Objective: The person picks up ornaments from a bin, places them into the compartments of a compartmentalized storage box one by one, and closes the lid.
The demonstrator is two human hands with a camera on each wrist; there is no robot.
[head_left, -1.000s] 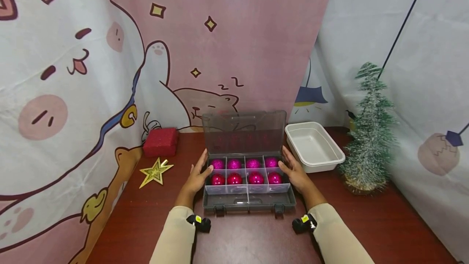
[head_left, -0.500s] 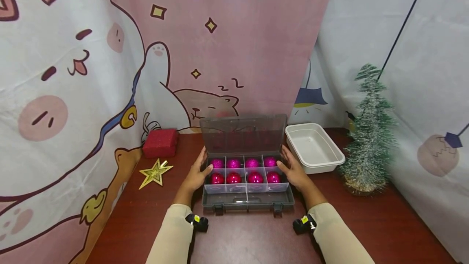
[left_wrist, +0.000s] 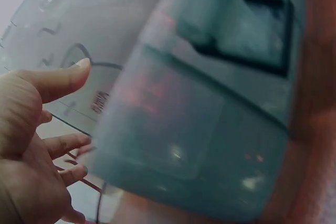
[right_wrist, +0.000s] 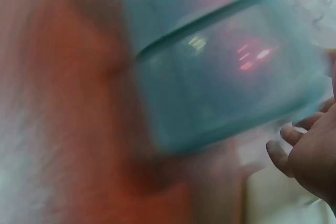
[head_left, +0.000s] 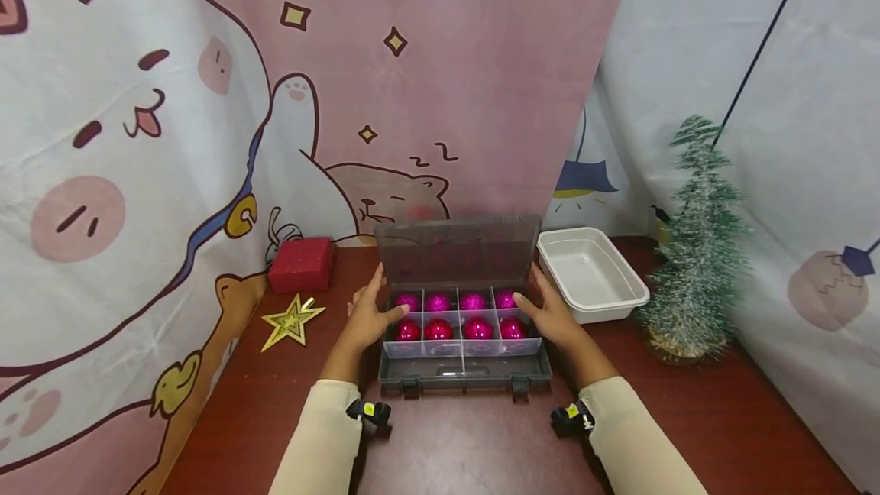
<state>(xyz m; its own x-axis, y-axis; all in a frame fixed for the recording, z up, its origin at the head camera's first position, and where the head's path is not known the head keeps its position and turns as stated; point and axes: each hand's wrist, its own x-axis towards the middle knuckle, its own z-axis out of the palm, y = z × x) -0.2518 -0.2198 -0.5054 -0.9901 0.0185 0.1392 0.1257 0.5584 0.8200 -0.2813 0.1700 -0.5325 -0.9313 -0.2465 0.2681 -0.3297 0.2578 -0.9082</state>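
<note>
A dark translucent plastic organizer box (head_left: pixel 422 369) sits on the table with its lid (head_left: pixel 457 250) raised at the back. Its divided cells hold several shiny pink and red ball ornaments (head_left: pixel 438 329) in front and glittery magenta ball ornaments (head_left: pixel 473 302) behind. The front section holds no ornaments. My left hand (head_left: pixel 367 319) is at the box's left side, thumb by the rim; in the left wrist view its fingers (left_wrist: pixel 68 144) are spread beside the box wall. At the opposite side is my right hand (head_left: pixel 553 315), thumb over the rim and fingers partly hidden by the wall.
A gold star ornament (head_left: pixel 292 321) and a red box (head_left: pixel 301 265) are on the left. To the right stand a white plastic tub (head_left: pixel 605 305) and a small frosted artificial tree (head_left: pixel 694 266). A printed curtain (head_left: pixel 495 82) hangs behind the table.
The lid has tipped slightly farther back from its position a second ago. Both hands have moved a little along the box sides, with the thumbs reaching farther inward. The ornaments remain in their cells.
</note>
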